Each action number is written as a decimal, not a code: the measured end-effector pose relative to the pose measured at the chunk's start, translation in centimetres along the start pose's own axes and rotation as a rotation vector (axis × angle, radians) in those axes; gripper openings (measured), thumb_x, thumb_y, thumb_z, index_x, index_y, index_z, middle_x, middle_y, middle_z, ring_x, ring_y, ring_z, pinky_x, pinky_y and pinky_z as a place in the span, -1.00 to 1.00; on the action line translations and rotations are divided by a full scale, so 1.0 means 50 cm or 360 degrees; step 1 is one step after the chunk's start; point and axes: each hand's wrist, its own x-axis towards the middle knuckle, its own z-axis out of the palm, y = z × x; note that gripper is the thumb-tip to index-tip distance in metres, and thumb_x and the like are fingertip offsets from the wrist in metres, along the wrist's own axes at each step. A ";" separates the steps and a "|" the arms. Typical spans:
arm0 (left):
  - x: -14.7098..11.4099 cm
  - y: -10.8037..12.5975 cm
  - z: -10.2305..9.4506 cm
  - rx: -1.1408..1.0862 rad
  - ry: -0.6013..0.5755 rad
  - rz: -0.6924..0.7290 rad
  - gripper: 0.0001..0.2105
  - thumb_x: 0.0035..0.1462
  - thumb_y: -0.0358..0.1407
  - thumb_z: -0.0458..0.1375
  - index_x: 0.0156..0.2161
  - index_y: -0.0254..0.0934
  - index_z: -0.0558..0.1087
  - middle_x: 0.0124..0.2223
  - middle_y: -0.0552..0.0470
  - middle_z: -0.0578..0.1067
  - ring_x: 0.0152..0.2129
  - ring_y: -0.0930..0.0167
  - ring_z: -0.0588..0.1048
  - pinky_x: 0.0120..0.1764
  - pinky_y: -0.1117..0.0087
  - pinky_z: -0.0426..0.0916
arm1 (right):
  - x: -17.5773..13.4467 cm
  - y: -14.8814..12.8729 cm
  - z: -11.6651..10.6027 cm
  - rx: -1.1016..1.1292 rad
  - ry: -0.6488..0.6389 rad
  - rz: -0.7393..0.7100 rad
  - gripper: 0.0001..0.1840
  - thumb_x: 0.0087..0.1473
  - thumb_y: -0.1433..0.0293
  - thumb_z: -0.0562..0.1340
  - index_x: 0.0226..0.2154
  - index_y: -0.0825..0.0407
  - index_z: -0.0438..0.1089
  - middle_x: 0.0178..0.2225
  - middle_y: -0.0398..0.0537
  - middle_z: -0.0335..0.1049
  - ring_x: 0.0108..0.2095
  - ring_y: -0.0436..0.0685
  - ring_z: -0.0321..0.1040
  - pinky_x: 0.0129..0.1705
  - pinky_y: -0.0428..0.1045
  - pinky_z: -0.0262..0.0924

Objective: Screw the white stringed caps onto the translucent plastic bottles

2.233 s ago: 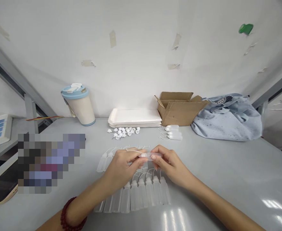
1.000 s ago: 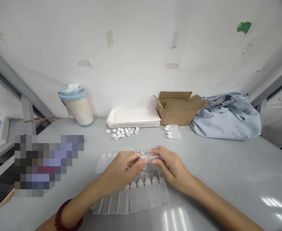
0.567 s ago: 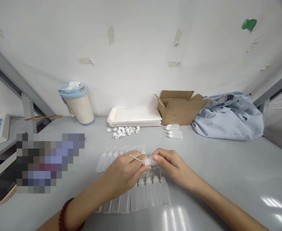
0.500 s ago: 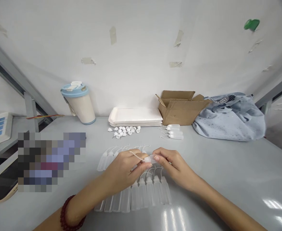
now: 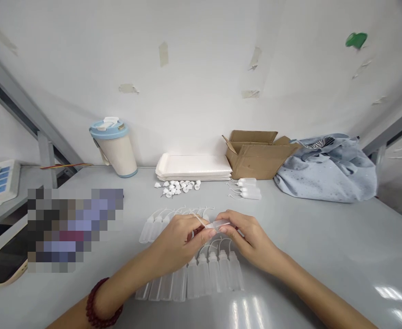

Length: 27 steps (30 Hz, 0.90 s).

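We hold the small bottle (image 5: pixel 221 223) above the surface (image 5: pixel 324 246), long axis running left to right, thin tube (image 5: pixel 200 220) leftward, opposite ends gripped by our left fingers (image 5: pixel 205 236) and right fingers (image 5: pixel 231 232).

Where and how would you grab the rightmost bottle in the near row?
I'd pinch the near half of that bottle across its long sides, coming from above and the right. It lies flat, with a neighbouring bottle close on its left and none on its right. The right hand is in the way beyond its far end.
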 end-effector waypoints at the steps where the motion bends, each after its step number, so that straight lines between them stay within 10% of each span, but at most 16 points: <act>1: -0.001 -0.001 0.002 0.0020 0.0033 0.0054 -0.69 0.25 -0.30 -0.03 -0.51 -0.33 0.36 -0.60 0.16 0.25 -0.63 0.53 0.24 -0.55 0.52 0.14 | -0.001 -0.002 0.000 0.0018 -0.0012 0.0016 -0.75 0.23 0.34 -0.01 -0.26 0.07 0.33 -0.42 -0.10 0.37 -0.44 0.02 0.28 -0.37 -0.08 0.14; 10: -0.010 -0.037 0.023 0.0723 0.0494 0.0791 -0.88 0.23 -0.47 -0.03 -0.21 -0.38 0.35 -0.43 0.00 0.38 -0.53 0.43 0.29 -0.50 0.43 0.22 | -0.005 -0.015 -0.010 -0.0017 0.0056 0.0087 -0.74 0.24 0.31 -0.02 -0.33 0.07 0.29 -0.53 -0.17 0.27 -0.56 -0.03 0.14 -0.48 -0.11 0.04; 17: 0.002 -0.036 -0.006 0.0097 0.0240 0.0159 -0.77 0.18 -0.27 0.10 -0.08 -0.33 0.38 -0.36 0.05 0.45 -0.52 0.50 0.39 -0.40 0.46 0.33 | 0.004 0.001 -0.012 0.0098 0.0165 0.0226 -0.72 0.23 0.25 0.00 -0.33 0.05 0.32 -0.56 -0.20 0.17 -0.56 -0.03 0.07 -0.53 -0.12 -0.02; 27: 0.000 0.012 -0.007 -0.0280 -0.0023 -0.0104 -0.81 0.21 -0.29 0.00 -0.38 -0.30 0.39 -0.47 0.13 0.36 -0.54 0.52 0.31 -0.49 0.52 0.18 | 0.004 -0.006 -0.012 0.0231 -0.0124 0.0251 -0.56 0.24 0.18 -0.05 -0.55 0.06 0.23 -0.63 -0.25 0.03 -0.61 -0.06 -0.02 -0.56 -0.12 -0.07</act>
